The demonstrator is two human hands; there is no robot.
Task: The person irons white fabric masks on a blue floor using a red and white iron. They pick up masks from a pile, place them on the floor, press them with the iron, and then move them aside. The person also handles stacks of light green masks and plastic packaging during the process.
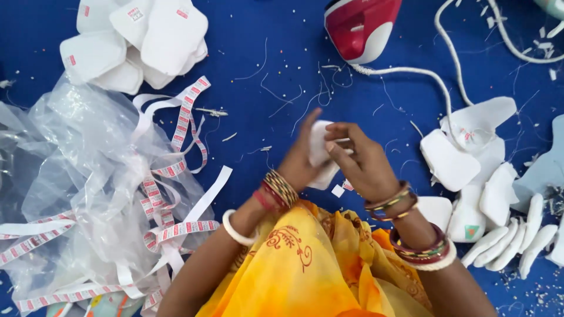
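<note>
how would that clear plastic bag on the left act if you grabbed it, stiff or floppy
Probably floppy: the clear plastic bag lies crumpled in soft folds on the blue surface. It looks thin and see-through, so likely very light and apt to slide when pushed. The white and red label strips draped across it would probably shift or slip off. Both the left hand and right hand are on a white fabric piece.

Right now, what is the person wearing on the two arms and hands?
Both forearms are bare, without sleeves or gloves. The left hand has red and gold bangles at the wrist and one white bangle higher up. The right hand has gold, dark and maroon bangles, then a white one.
</note>
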